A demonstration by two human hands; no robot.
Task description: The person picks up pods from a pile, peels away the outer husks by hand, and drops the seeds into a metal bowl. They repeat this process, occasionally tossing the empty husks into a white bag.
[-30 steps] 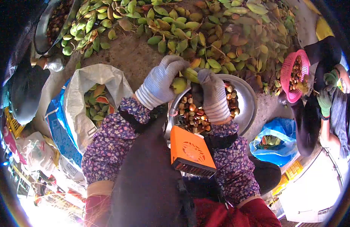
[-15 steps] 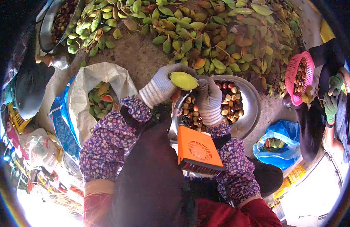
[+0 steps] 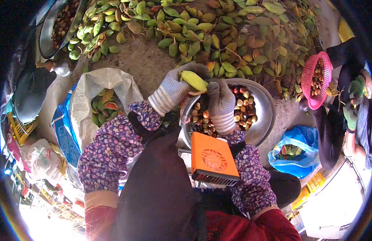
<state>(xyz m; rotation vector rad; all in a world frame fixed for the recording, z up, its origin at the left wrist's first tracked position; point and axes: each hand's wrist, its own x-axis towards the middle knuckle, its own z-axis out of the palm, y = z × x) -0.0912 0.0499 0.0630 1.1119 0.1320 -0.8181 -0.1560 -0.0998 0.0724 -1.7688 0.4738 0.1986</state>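
Observation:
My left hand [image 3: 170, 88], in a striped knit glove with dark fingertips, is closed around a green pod [image 3: 194, 81]. The pod lies tilted, its lower end pointing toward my right hand [image 3: 221, 102]. The fingers of that gloved hand are curled together at the pod's tip, and what they pinch is hidden. Below my right hand a metal bowl [image 3: 267, 112] holds many brown and reddish nuts or seeds [image 3: 246, 106]. Nearest my left forearm stands an open white woven sack [image 3: 81, 100] with green and brown husks inside.
A large heap of green pods [image 3: 234, 44] covers the ground ahead. An orange box with a fan grille [image 3: 214, 157] sits before my lap. At right are a blue bag [image 3: 310, 160] and a co-worker's gloved hands [image 3: 350, 108] near a pink basket [image 3: 306, 80]. Another metal bowl [image 3: 47, 36] stands far left.
The green pod has turned in my left hand, its right end tipping downward. My right hand stays beside its tip. The co-worker's hands at the right have shifted slightly.

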